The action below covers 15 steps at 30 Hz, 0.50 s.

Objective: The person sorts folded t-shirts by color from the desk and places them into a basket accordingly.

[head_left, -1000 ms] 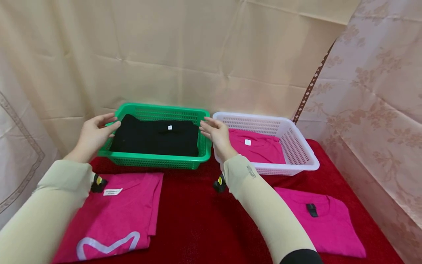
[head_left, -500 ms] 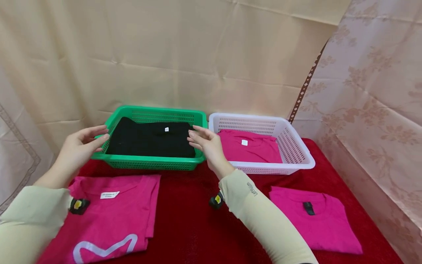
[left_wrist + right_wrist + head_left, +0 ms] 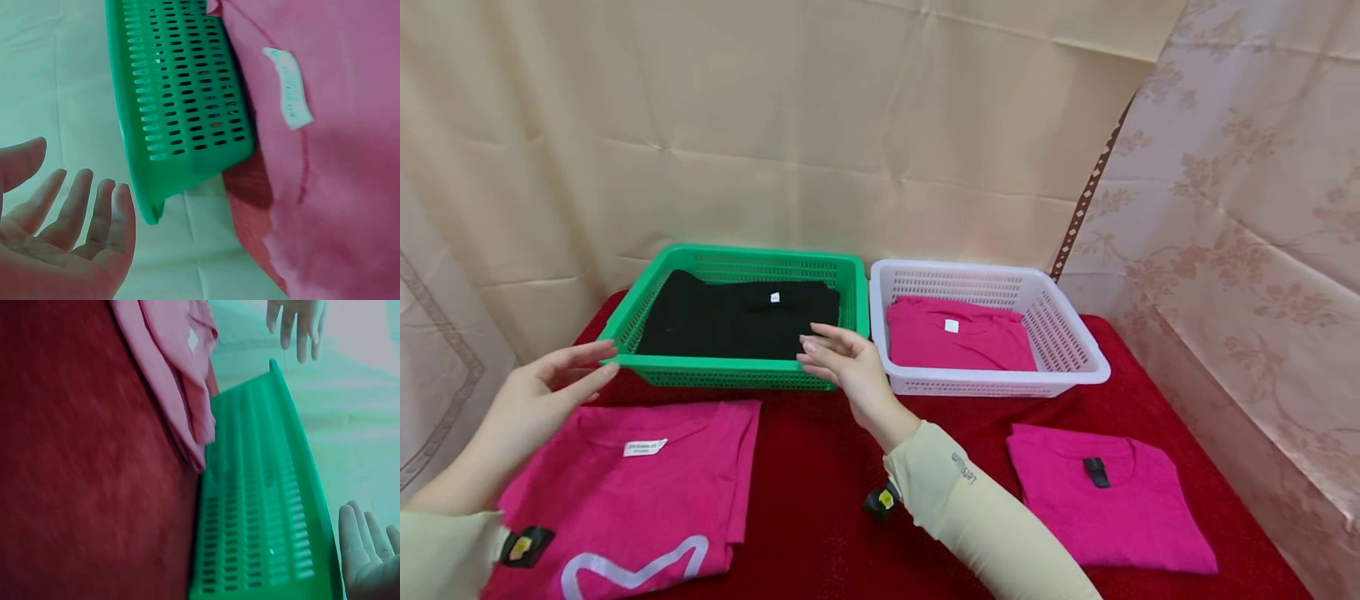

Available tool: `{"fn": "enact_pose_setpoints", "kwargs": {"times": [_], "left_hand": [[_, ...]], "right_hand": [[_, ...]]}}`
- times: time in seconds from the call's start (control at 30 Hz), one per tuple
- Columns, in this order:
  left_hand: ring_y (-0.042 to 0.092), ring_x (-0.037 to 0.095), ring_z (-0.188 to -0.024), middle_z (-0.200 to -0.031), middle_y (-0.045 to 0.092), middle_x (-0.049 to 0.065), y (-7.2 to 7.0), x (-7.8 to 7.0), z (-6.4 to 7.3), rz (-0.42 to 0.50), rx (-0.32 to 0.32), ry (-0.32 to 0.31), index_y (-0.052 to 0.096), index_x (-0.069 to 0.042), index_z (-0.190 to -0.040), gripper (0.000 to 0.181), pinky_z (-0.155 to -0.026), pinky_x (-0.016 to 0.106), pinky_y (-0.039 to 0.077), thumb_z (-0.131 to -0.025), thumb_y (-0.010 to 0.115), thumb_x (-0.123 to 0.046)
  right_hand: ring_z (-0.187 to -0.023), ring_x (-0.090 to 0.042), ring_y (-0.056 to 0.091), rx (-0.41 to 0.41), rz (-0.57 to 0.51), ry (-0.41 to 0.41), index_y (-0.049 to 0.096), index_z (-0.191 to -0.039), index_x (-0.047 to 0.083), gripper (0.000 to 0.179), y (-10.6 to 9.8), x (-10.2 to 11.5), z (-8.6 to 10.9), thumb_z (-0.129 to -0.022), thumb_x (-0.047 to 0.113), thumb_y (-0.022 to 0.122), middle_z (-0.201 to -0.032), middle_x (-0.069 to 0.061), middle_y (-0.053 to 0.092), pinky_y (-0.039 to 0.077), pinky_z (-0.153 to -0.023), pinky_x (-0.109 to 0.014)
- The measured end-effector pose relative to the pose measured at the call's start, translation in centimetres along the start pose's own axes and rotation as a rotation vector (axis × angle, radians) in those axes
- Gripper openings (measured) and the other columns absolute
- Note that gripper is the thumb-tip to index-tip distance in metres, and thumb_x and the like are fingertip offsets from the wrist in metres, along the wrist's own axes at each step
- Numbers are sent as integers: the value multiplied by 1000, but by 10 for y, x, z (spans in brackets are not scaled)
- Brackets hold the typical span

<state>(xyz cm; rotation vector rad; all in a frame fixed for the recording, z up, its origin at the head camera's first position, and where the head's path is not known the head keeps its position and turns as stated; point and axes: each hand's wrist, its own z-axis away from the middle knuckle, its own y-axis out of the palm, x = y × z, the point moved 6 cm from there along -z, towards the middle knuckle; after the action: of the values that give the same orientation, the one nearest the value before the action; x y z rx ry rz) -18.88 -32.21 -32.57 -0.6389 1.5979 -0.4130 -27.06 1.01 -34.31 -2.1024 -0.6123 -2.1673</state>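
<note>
My left hand (image 3: 523, 421) hovers above the back left of a folded pink T-shirt (image 3: 655, 483) with a white neck label, by the green basket's near left corner. It holds nothing, its fingers loosely extended in the left wrist view. My right hand (image 3: 853, 375), also holding nothing, is over the front rim of the green basket (image 3: 722, 367) near its right end; whether it touches the rim I cannot tell. Inside that basket lies a folded black garment (image 3: 730, 325) with a small white tag. Part of the pink T-shirt is hidden beneath my left forearm.
To the right of the green basket stands a white basket (image 3: 992, 379) with a folded pink garment (image 3: 970, 342) in it. Another folded pink T-shirt (image 3: 1112, 508) with a black label lies at the right. Red cloth (image 3: 835, 500) covers the table; curtains (image 3: 775, 125) hang behind.
Both hands have drawn back from the green basket toward the near side, the left one also going left, over the pink T-shirt. The view has shifted slightly. The black garment stays in the basket.
</note>
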Motion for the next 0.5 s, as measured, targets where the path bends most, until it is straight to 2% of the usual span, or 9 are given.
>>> {"fn": "enact_pose_setpoints", "kwargs": {"times": [0.2, 0.5], "left_hand": [[52, -18, -86, -104, 52, -44, -2, 12, 16, -15, -35, -4, 51, -10, -144, 52, -66, 7, 46, -98, 62, -32], [57, -13, -81, -99, 52, -45, 1, 30, 35, -45, -24, -44, 55, -18, -142, 47, -64, 12, 47, -98, 62, -32]], "right_hand": [[-94, -16, 73, 28, -13, 14, 55, -137, 2, 40, 7, -15, 9, -98, 7, 59, -132, -22, 63, 55, -95, -38], [-92, -18, 73, 18, -52, 65, 56, -134, 1, 38, 10, -42, 18, -97, 8, 61, -126, -23, 66, 56, -95, -40]]}}
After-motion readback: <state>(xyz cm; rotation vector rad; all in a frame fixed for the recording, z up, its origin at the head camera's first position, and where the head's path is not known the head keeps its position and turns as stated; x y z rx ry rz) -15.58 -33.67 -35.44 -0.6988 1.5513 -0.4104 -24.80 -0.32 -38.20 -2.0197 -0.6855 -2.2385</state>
